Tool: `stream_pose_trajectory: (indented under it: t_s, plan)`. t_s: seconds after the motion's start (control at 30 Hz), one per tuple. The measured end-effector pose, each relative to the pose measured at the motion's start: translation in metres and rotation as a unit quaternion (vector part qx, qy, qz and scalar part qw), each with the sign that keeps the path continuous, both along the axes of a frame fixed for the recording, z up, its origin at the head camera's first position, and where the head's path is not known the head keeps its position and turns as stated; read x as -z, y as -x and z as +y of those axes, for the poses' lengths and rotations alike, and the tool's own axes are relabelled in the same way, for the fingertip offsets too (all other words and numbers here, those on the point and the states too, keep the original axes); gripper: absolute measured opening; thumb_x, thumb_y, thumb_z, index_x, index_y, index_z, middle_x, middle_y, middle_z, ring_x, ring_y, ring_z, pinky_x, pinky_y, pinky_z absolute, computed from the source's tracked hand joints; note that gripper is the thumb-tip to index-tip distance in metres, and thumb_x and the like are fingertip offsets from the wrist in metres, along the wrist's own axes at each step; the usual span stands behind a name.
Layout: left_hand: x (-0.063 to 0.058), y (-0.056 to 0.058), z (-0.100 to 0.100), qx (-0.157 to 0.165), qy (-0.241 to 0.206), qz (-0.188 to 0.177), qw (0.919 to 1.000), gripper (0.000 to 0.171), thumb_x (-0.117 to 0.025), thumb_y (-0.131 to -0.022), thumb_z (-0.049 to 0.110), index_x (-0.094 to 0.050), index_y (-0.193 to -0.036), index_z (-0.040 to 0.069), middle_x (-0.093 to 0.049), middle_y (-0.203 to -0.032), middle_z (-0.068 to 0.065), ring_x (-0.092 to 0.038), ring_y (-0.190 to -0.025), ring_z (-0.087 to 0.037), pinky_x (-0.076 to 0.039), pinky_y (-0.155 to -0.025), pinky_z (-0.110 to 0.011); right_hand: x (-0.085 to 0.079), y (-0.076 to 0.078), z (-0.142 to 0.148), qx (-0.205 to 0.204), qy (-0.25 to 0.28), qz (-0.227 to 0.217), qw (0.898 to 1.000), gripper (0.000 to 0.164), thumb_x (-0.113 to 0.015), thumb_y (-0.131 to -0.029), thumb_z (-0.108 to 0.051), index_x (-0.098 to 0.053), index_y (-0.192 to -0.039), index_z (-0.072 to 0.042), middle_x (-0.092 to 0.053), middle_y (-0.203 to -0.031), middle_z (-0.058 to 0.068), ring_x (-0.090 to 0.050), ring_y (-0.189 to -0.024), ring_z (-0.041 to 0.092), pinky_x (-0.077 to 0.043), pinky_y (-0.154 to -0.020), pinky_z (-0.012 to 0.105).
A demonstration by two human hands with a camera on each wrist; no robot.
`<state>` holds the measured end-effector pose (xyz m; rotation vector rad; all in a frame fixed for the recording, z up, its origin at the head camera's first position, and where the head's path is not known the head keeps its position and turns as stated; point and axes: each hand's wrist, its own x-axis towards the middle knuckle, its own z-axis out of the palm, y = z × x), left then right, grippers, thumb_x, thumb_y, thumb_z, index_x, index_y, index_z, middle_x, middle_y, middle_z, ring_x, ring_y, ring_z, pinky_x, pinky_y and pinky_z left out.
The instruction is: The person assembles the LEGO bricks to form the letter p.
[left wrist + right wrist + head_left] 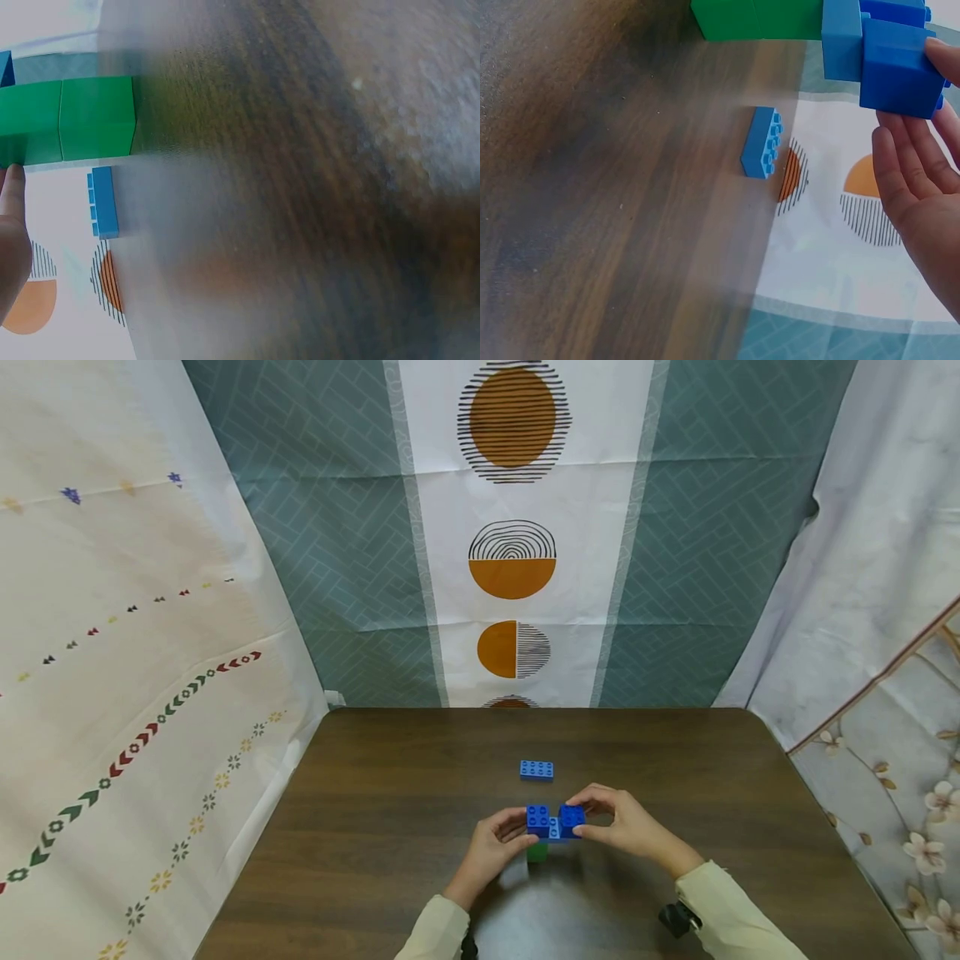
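Two dark blue toy bricks, a left one (537, 820) and a right one (572, 820), sit side by side on a light blue brick (841, 41). Below that, two green bricks (97, 120) form an upright column over the table. My left hand (483, 856) holds the stack from the left between thumb and fingers; in the left wrist view a fingertip meets the upper green brick. From the right, my right hand (626, 827) pinches the right dark blue brick, its thumb in front and fingers behind. Part of the left hand is out of its wrist view.
A loose light blue brick (536, 770) with studs up lies on the brown wooden table (390, 785) behind the stack. Patterned cloths (337, 543) hang along the table's back and both sides. A black strap (678, 918) is at the right wrist.
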<state>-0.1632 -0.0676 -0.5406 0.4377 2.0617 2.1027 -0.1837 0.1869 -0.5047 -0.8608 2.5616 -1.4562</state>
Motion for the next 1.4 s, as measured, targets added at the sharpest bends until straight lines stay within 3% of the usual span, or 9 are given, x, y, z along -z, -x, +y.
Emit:
stream_pose_trajectory:
  t_s: [0.23,0.77,1.13,1.4]
  plan:
    - [0.000,0.001,0.001,0.002,0.002,-0.001,1.0000,0.035,-0.070,-0.087,0.005,-0.061,-0.119,-0.006,-0.063,-0.119,-0.023,-0.060,-0.113,-0.034,-0.052,-0.092,-0.029,-0.002,0.001,-0.001,-0.002,-0.012,0.001,1.000,0.031,-0.078,-0.082,-0.021,-0.067,-0.111,-0.016,-0.063,-0.103,-0.003,-0.060,-0.092,0.012,-0.056,-0.083,0.034]
    - [0.003,0.000,0.002,-0.002,-0.003,0.010,0.9999,0.035,-0.071,-0.087,0.006,-0.061,-0.118,-0.006,-0.063,-0.118,-0.023,-0.059,-0.113,-0.037,-0.051,-0.093,-0.031,-0.006,0.001,-0.002,-0.012,-0.029,-0.005,0.999,0.029,-0.073,-0.085,-0.006,-0.063,-0.111,-0.002,-0.064,-0.105,0.012,-0.061,-0.093,0.024,-0.054,-0.085,0.049]
    - [0.003,0.001,0.001,0.000,-0.007,0.018,0.9998,0.035,-0.070,-0.087,0.004,-0.060,-0.118,-0.009,-0.063,-0.117,-0.025,-0.060,-0.112,-0.034,-0.051,-0.093,-0.031,-0.007,0.007,-0.001,-0.034,-0.009,-0.019,0.999,0.029,-0.071,-0.089,-0.022,-0.063,-0.114,-0.010,-0.064,-0.109,0.003,-0.060,-0.095,0.017,-0.054,-0.086,0.042]
    - [-0.002,-0.001,0.002,-0.007,-0.005,0.018,0.9998,0.034,-0.070,-0.086,0.003,-0.061,-0.117,-0.009,-0.063,-0.116,-0.026,-0.061,-0.111,-0.035,-0.052,-0.092,-0.032,-0.001,0.020,-0.004,-0.005,0.011,-0.020,1.000,0.027,-0.067,-0.092,-0.022,-0.063,-0.115,-0.008,-0.066,-0.107,0.009,-0.061,-0.093,0.013,-0.054,-0.086,0.033]
